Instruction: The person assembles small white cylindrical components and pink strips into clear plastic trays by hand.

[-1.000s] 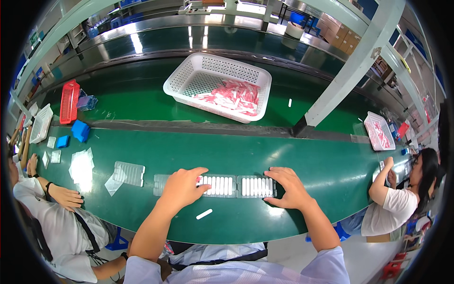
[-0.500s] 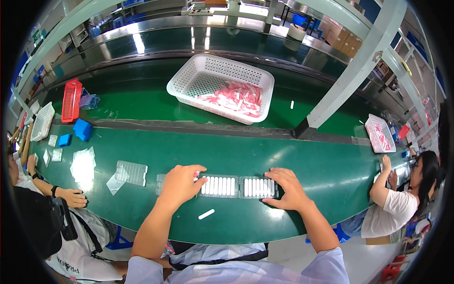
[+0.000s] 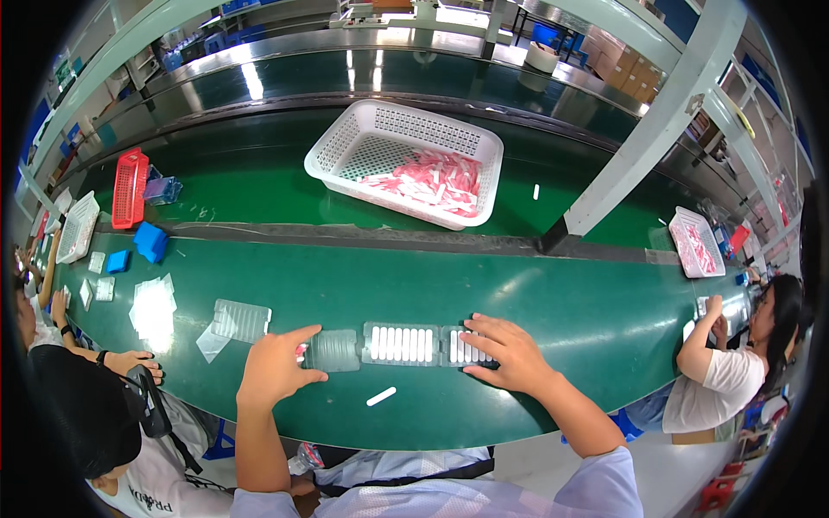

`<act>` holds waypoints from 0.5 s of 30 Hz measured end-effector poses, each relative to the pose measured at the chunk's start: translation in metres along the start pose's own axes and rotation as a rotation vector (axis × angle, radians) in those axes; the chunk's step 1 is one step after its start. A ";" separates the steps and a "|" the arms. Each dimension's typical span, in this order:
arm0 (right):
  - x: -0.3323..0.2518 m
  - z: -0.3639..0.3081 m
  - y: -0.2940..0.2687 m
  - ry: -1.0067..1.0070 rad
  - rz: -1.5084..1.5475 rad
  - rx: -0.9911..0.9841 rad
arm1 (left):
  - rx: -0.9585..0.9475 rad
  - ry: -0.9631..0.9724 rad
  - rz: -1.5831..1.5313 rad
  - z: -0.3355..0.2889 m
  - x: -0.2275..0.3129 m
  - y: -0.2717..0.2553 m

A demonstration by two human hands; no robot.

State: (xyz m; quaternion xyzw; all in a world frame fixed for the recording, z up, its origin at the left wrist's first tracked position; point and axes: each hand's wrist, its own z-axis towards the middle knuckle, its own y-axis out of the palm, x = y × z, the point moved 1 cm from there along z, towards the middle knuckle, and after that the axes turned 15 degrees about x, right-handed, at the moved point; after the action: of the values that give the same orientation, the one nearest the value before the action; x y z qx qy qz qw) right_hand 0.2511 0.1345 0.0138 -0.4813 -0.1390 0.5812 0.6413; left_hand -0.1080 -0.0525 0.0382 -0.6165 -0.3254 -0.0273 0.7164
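Observation:
Three clear plastic trays lie in a row before me. The left tray (image 3: 333, 351) has bare grooves; the middle tray (image 3: 401, 361) and the right tray (image 3: 446, 356) hold rows of white sticks (image 3: 401, 344). My left hand (image 3: 275, 367) straddles the left tray's outer end, thumb and forefinger along its edges. A small pink-and-white piece (image 3: 301, 352) shows inside its curled grip, mostly hidden. Over the right tray, my right hand (image 3: 511, 356) has its fingers at the far edge and its thumb at the near edge, covering several sticks. One loose white stick (image 3: 381, 396) lies nearer me.
A white basket (image 3: 324, 173) of pink-and-white pieces stands beyond the dark ledge (image 3: 414, 237). Left are another clear tray (image 3: 246, 320), clear sheets (image 3: 154, 306), blue blocks (image 3: 150, 243) and a red basket (image 3: 130, 188). A metal post (image 3: 635, 138) rises at right. Co-workers sit at both sides.
My left hand has slid left to the row's end with the pink-and-white piece, uncovering the left tray. My right hand has shifted left, further over the right tray.

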 end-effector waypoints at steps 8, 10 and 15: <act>-0.004 0.013 0.013 0.017 0.027 0.012 | -0.008 -0.019 -0.072 -0.044 -0.010 -0.006; -0.009 0.023 0.019 -0.022 0.027 0.039 | 0.003 -0.003 -0.089 -0.044 -0.012 -0.005; -0.032 0.047 0.037 -0.043 -0.010 0.028 | -0.006 -0.041 -0.096 -0.038 -0.008 -0.005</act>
State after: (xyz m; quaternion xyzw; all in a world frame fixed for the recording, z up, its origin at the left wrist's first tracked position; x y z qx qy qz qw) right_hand 0.1846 0.1230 0.0201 -0.4591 -0.1469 0.5898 0.6479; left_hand -0.1008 -0.0909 0.0376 -0.6026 -0.3690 -0.0501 0.7058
